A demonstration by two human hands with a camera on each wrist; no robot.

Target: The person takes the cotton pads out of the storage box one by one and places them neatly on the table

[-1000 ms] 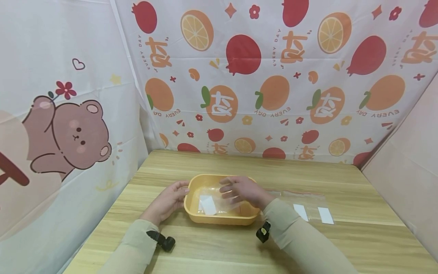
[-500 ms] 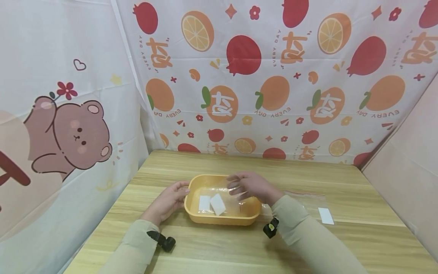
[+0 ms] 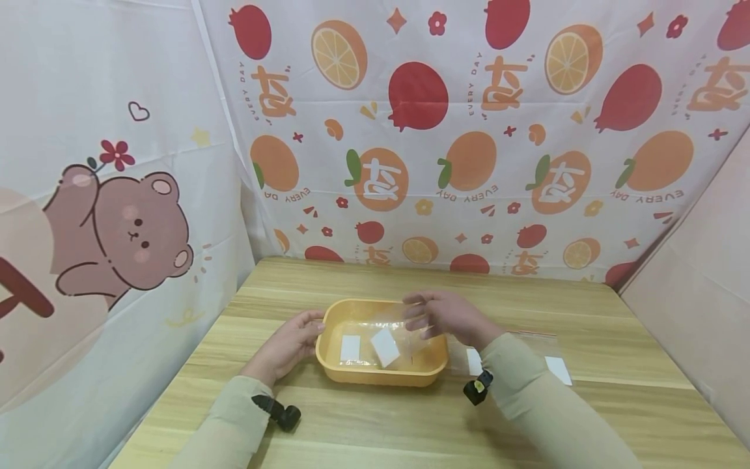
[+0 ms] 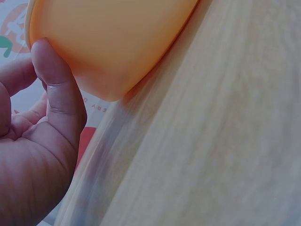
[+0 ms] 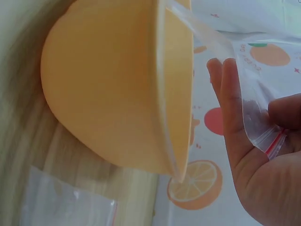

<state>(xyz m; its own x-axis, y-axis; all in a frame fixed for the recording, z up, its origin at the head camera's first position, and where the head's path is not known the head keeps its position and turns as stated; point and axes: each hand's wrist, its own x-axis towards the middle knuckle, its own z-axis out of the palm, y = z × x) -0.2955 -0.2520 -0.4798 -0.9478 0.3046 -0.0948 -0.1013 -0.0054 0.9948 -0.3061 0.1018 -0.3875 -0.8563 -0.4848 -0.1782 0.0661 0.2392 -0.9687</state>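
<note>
A yellow plastic basin (image 3: 381, 377) stands on the wooden table. My left hand (image 3: 291, 344) pinches its left rim between thumb and fingers; the left wrist view shows the thumb (image 4: 54, 80) on the rim. My right hand (image 3: 448, 319) is raised over the basin's right side. It pinches a clear zip bag (image 5: 256, 110) near the red seal strip. That bag hangs down into the basin, and a tilted white label (image 3: 385, 347) appears to be on it. Another clear bag with a white label (image 3: 351, 348) lies on the basin's floor at the left.
Clear zip bags with white labels lie on the table to the right of the basin, one label (image 3: 558, 370) farther out and another label (image 3: 474, 361) beside my right wrist. Printed cloths (image 3: 416, 150) hang behind and at both sides of the table (image 3: 375, 430).
My right hand has moved right and slightly up, drawing the bag with its white label rightward inside the basin. The left hand keeps its hold on the rim.
</note>
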